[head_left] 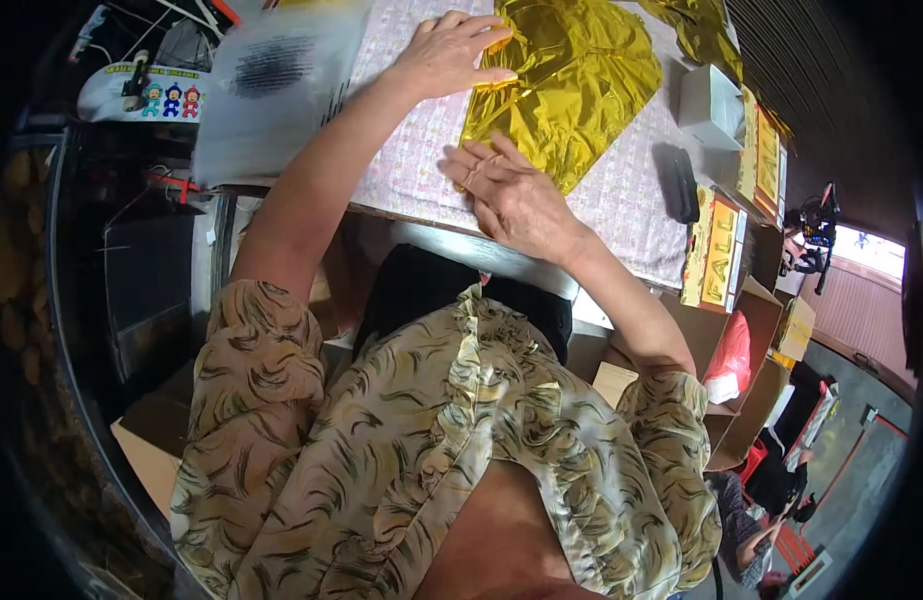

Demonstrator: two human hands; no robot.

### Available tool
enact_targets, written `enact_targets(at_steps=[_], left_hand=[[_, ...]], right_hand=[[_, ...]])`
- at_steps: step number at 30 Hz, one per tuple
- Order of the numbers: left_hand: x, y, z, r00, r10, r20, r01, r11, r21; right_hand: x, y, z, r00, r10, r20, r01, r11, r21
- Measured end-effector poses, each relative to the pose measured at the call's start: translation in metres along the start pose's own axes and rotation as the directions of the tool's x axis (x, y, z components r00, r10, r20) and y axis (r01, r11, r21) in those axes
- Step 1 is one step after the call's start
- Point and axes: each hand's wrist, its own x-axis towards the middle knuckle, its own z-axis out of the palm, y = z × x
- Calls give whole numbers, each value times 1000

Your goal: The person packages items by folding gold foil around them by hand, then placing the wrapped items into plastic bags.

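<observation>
A crinkled gold foil sheet (571,80) lies on the patterned cloth (411,160) in front of me. My left hand (449,55) reaches over its left edge, thumb and fingers apart, with the tips on the foil. The foil around those fingertips reflects orange. Close to the foil's near corner is my right hand (521,200); its fingers are spread and pointing left, partly overlapping the foil in this view.
A clear plastic bag (281,90) lies at the table's left. On the right are a black case (678,185), a white box (711,108) and boxes marked FALL (719,250). An open carton (746,350) holds a pink bag (731,355). Another person (746,540) is at lower right.
</observation>
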Motion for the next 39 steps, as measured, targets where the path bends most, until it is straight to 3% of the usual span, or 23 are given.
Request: enact_targets(at_steps=[2,4,6,7,8,11,15,23,25,26,28,33,36,38,39], left_hand=[[1,1,-3,1000,-13,5,14,1000,-9],[2,4,-4,994,-69,86,71,997,-22],[2,1,1,997,-43,58,43,999,2],[1,0,3,999,-22,31,21,999,25],[1,1,4,999,-10,34,9,1000,26],[3,2,-3,997,-21,72,18,999,40],[-2,6,-3,998,-28,47,27,999,29],[4,-2,-4,1000,-12,28,12,1000,-8],[19,-21,3,998,-56,-3,53,970,-235],[23,-31,8,998,-55,-4,52,970,-236],[35,-51,19,998,-56,-24,59,990,128],[69,-96,27,998,-45,42,44,999,26],[92,-109,17,983,-155,94,137,974,180],[101,-139,14,986,108,-124,-131,972,-195],[98,-141,8,987,104,-120,-126,972,-198]], right_hand=[[-2,2,-7,992,-29,126,4,981,194],[6,14,-13,995,24,102,-50,963,264],[24,24,-20,943,225,-246,-208,974,90],[28,35,-4,912,232,-338,-264,963,-50],[20,41,8,907,240,-346,-273,961,-48],[16,43,14,982,150,-113,-176,943,-282],[5,40,25,992,126,-4,-122,951,-284],[5,36,27,988,151,34,-134,945,-297],[7,34,26,989,149,23,-137,950,-282],[7,34,27,989,150,22,-137,949,-283],[7,33,25,988,150,39,-132,945,-299],[7,27,22,988,154,21,-143,954,-264],[8,28,21,985,170,40,-155,957,-243],[10,30,21,986,164,33,-152,960,-234],[9,28,21,986,166,34,-154,961,-231]])
